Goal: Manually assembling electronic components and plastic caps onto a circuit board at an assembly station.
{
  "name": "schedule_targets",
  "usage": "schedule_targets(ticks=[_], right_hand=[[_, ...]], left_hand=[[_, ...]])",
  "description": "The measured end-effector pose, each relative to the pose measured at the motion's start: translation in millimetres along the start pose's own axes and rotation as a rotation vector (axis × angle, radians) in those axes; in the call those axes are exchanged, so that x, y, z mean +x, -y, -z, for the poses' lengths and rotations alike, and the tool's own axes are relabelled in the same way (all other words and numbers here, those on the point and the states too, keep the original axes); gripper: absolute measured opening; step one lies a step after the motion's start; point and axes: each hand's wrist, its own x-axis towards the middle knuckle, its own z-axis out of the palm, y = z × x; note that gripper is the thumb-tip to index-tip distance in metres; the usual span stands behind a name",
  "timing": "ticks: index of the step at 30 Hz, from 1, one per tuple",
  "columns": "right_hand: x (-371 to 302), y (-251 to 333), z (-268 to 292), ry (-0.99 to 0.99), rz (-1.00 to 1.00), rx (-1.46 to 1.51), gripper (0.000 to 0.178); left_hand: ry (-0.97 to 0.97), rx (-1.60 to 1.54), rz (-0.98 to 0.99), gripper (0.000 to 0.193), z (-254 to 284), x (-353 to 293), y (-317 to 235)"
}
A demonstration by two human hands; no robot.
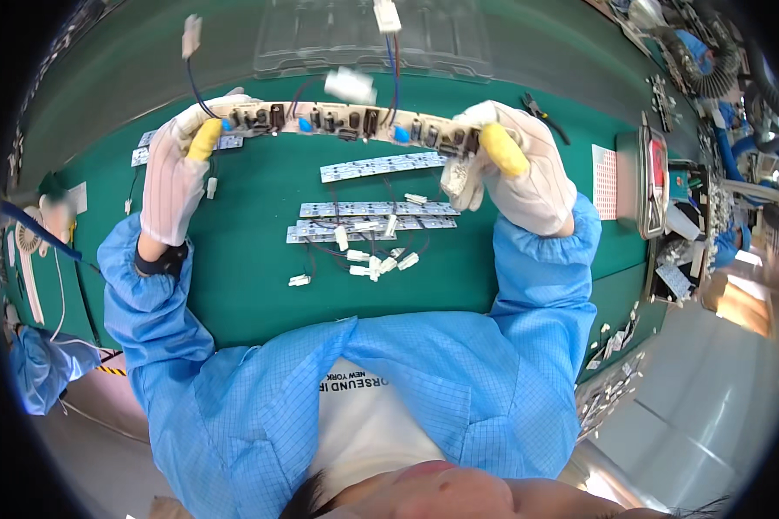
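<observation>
Circuit board (pixel 336 121), one: long, narrow, set with black parts and blue discs, held raised over the green bench (pixel 242 298). Left hand (pixel 171 164), white-gloved, yellow thumb cover: fingers pinching the board's left end. Right hand (pixel 532 173), gloved likewise: fingers pinching the board's right end. White connectors (pixel 388 16), several, on thin leads beyond the board's far edge; some blurred. Light strips (pixel 381 209), white, a loose group on the bench, nearer the person than the board, with a cluster of white plugs (pixel 375 266). Clear plastic tray (pixel 363 52), beyond the board. Pliers (pixel 541 114), dark-handled, right of the board. Clear box (pixel 634 195), farther right of the board.
</observation>
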Motion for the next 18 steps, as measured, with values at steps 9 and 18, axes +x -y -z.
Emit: schedule_targets(ticks=[9,18], right_hand=[[4.9,-17.2,9.5,-0.077,-0.069,0.095,0.045],[18.9,-16.7,-8.5,-0.057,-0.108,0.102,0.055]], left_hand=[[0.158,-0.154,0.047,0.063,12.7,-2.5,-7.7],[0.157,-1.025,0.141,0.049,-11.8,-4.4,-3.0]])
